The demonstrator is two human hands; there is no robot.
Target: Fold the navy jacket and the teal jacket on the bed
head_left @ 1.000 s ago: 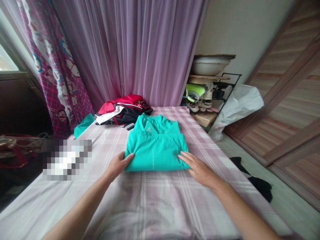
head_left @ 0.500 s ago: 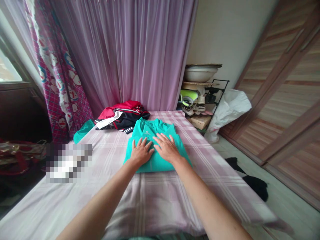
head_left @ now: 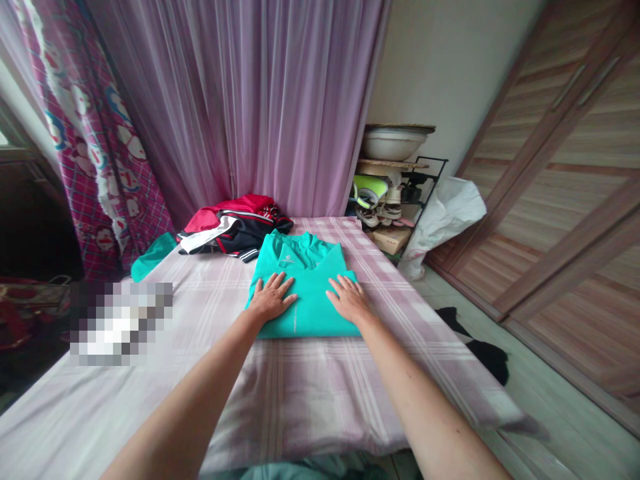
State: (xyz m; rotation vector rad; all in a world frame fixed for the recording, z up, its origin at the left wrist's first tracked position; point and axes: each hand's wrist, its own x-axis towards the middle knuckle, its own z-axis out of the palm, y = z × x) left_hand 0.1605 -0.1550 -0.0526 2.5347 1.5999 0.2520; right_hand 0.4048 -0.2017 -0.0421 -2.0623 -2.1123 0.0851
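Observation:
A folded turquoise shirt lies flat on the checked cloth, its collar side away from me and a small pale logo at upper left. My left hand rests on the left part of the shirt, palm down with fingers spread. On the right part lies my right hand, likewise flat and open. Between the two hands the shirt's front shows smooth, with a thin pale line of print. Neither hand grips anything.
Behind the shirt sits a heap of red and black clothes. A turquoise cloth hangs at the left edge. At the back right stand a shoe rack, a basin and a white bag. Wooden wardrobe doors fill the right side.
My hands have slid apart across the shirt, left hand leftward and right hand rightward. The shirt's near part now looks flatter and its folded edge is plainer. The view has shifted slightly right.

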